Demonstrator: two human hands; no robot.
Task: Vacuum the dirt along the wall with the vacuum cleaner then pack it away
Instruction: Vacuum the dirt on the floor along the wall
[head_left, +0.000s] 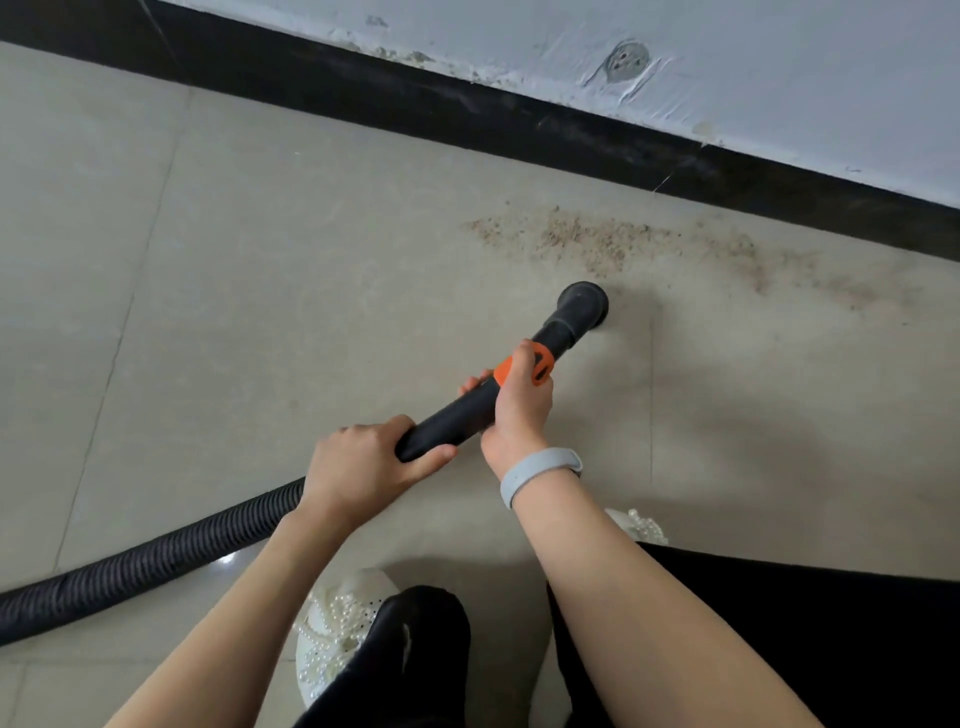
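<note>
Your vacuum wand (467, 410) angles to the floor, nozzle (583, 303) just near of the dirt (597, 241) along the black skirting (467, 111). Your left hand (363, 460) grips its near end, right hand (519, 402) the orange collar (524, 366). Open floor (182, 260) left.

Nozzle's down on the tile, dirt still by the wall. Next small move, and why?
Probably push the nozzle forward and slightly right into the dirt. Its mouth sits just short of the band, which lies unswept along the baseboard. Left hand and right hand both grip the wand.
</note>
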